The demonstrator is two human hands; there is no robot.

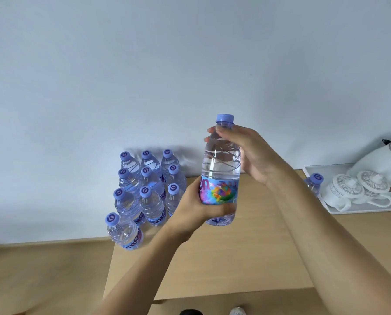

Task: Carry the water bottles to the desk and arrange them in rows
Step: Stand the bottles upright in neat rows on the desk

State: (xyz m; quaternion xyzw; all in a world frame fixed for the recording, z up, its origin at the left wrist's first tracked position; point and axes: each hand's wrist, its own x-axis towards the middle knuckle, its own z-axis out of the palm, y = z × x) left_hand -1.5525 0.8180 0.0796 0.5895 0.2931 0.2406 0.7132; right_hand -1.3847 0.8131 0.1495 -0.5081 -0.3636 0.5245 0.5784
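Note:
I hold one clear water bottle (220, 169) with a purple cap and a colourful label upright above the wooden desk (235, 251). My left hand (198, 205) grips its lower part around the label. My right hand (246, 151) wraps its shoulder just below the cap. To the left, several matching bottles (147, 185) stand in rows against the wall, three across. One more bottle (124, 230) stands alone at the desk's front left corner, in front of the left column. Another bottle (313, 181) stands far right, beside the tray.
A white tray (362, 209) at the desk's right end carries two lidded white cups (358, 187) and a white kettle (385, 160). A pale wall rises behind the desk. Wooden floor lies to the left, and shoes (215, 311) show at the bottom edge.

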